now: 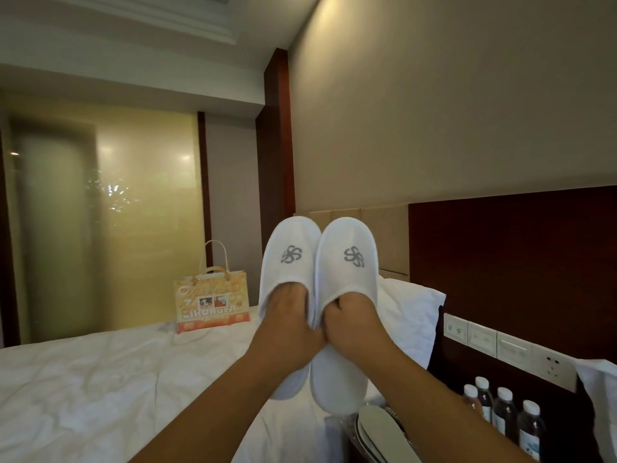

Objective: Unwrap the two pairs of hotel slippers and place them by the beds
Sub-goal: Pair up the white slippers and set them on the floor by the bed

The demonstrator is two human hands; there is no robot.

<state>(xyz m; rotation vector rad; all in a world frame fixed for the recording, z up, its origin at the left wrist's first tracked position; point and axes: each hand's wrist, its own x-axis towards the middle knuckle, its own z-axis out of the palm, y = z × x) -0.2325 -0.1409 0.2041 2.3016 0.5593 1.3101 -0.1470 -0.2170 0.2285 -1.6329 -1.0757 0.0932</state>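
- Step in hand: the first pair appears unwrapped, with no film showing on it. It is held up in the air for separation or inspection and has not yet been set down.
- Left hand: its fingers are tucked together inside the opening of the left slipper, and the thumb is outside, clamping the upper.
- Right hand: its fingers are likewise curled into the mouth of the right slipper, gripping its upper. The two hands touch at the thumbs.
- Position of the pair: toes up and logos facing the camera, the slippers touch side by side, above the edge of the bed and in front of the pillow.
- Next move, as a judgement: lower both slippers to the floor beside the bed, soles down and toes aligned. Then take up the second pair, which lies below near the bottles, apparently in clear film.
- Count: two slippers are in hand. One further pair shows only partly, with one sole plain. There are four water bottles, one gift bag on the bed, and one switch panel on the headboard.
- A second bed is not in view.
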